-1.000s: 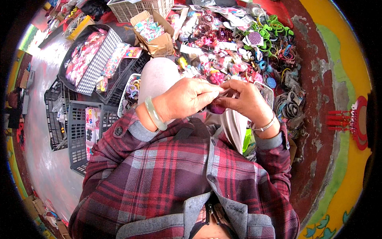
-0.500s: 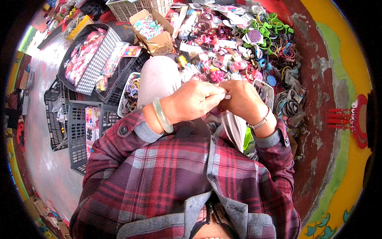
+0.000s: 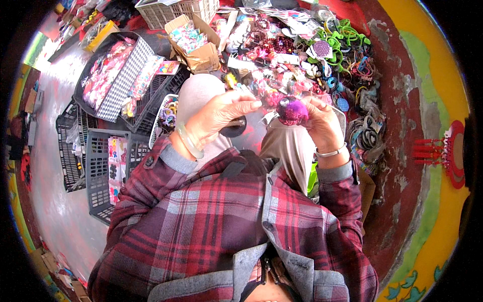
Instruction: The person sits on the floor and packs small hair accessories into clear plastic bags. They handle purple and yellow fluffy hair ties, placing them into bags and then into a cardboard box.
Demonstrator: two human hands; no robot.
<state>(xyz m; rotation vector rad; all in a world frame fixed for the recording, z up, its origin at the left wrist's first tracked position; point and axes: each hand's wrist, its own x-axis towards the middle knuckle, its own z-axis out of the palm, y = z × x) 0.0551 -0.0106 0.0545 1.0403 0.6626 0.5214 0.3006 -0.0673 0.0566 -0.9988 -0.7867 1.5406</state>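
My right hand point(image 3: 326, 127) pinches a shiny purple round piece point(image 3: 293, 111) with a small dark disc on it. Around this piece is what looks like a clear plastic bag or film. To its left, the thumb and fingers of my left hand point(image 3: 217, 115) come together near the clear plastic's edge. Whether they grip the plastic is too fine to make out. Below the left hand shows a dark glossy rounded thing point(image 3: 234, 127), partly hidden. Both hands are over my knees.
Ahead lies a heap of hair accessories, with green bands point(image 3: 347, 34) and black bands point(image 3: 370, 132). A cardboard box point(image 3: 204, 61) and a pale crate point(image 3: 160, 17) stand beyond. On the left are a black bin point(image 3: 83, 83), a grey crate point(image 3: 99, 173) and a white basket point(image 3: 153, 135).
My hands were together with fingertips touching; now they are apart, the left one shifted left. The purple piece and clear plastic have come into sight by the right hand.
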